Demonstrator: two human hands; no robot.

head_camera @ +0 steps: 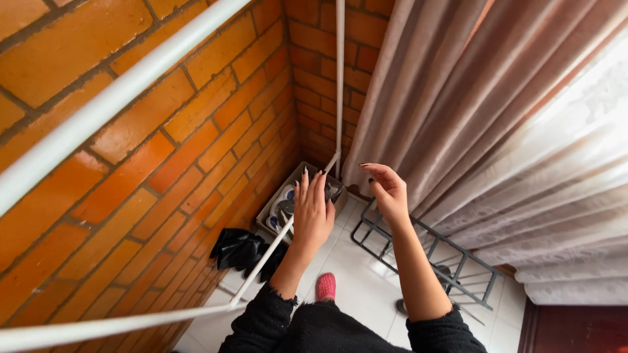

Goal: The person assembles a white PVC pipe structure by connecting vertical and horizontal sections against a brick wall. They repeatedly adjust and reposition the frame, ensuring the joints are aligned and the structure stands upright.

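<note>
View from above, looking down into a corner of orange brick wall [163,150]. Landmark: the white metal frame [261,261], whose thin tubes run up from the lower left, along the wall and upright into the corner.

Nearest, below the frame, a foot in a red shoe [326,286] stands on the white tiled floor [360,274], which explains the steep downward angle.

Just right of the frame's slanting tube, the left hand [313,212] is raised, back to the camera, fingers [305,186] straight and close together, holding nothing. The tube passes beside and partly behind this hand; whether palm or fingertips touch it cannot be told.

Farther right of the frame, the right hand [389,191] is lifted with fingers loosely spread and curled, empty, just short of the beige curtain [458,117].

Beneath the frame lie a dark garment heap [239,248] against the wall and, beyond it, a cardboard box of shoes [284,202] in the corner. A dark wire rack [425,255] lies on the floor under the curtain.
</note>
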